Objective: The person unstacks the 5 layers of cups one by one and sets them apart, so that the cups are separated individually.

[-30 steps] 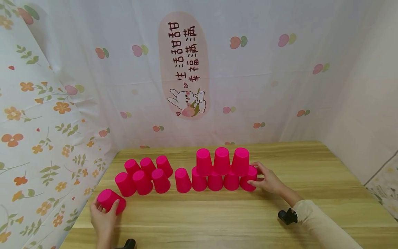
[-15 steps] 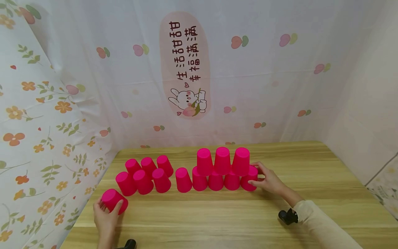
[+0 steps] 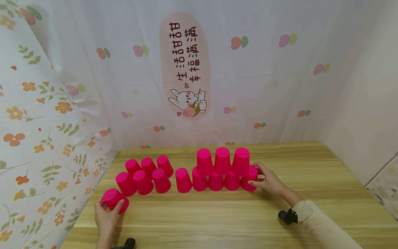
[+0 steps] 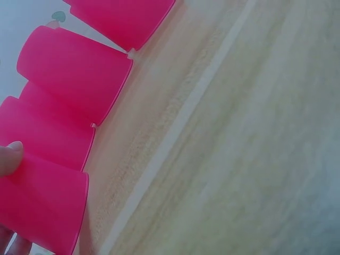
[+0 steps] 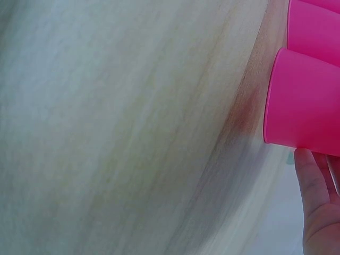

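Toward the front left, my left hand grips an upside-down pink cup, thumb on the near side and fingers round the far side. In the left wrist view, this cup sits slightly tilted close to its neighbours. My right hand holds the pink cup at the right end of the bottom row between thumb and fingers. The right wrist view has fingertips against that cup's side. Three upside-down cups stand on top of this row, toward its right end.
Two short rows of upside-down pink cups stand at the left, one behind the other. The bottom row's leftmost cup bears nothing on top. A wooden table lies beneath, and a printed white curtain hangs behind it.
My left hand has shifted slightly to the right with its cup, most of it in the first half second. The right hand and the stacked cups look unmoved.
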Available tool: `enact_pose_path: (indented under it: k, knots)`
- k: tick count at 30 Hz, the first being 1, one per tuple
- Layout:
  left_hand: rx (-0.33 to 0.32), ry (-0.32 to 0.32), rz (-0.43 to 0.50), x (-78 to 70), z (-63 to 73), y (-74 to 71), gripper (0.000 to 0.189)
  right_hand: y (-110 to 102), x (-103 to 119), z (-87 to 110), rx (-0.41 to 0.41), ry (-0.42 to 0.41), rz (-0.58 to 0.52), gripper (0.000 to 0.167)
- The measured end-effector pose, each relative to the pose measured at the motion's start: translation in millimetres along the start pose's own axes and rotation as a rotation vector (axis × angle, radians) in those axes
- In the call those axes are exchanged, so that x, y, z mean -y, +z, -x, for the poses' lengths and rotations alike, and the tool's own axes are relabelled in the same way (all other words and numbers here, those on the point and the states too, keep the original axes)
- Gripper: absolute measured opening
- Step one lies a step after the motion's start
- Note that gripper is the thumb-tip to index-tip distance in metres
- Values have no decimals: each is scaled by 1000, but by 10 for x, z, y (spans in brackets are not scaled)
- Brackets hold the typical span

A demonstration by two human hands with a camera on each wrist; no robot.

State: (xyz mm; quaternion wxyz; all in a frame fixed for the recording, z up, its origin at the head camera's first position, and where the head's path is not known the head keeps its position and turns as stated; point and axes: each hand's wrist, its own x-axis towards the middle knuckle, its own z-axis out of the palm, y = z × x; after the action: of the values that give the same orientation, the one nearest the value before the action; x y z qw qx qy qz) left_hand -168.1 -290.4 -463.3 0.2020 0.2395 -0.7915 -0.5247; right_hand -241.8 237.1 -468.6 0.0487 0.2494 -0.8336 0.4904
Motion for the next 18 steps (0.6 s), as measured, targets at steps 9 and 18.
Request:
enact_pose_path:
  k: [9,18]
  knots:
    - [59,-21,12,-36,6,-31,81,-1,-3,3,13,6,-16,53]
    - [-5,198,56,-295,-42,-93,80,-6,1,5,10,12,-12,53]
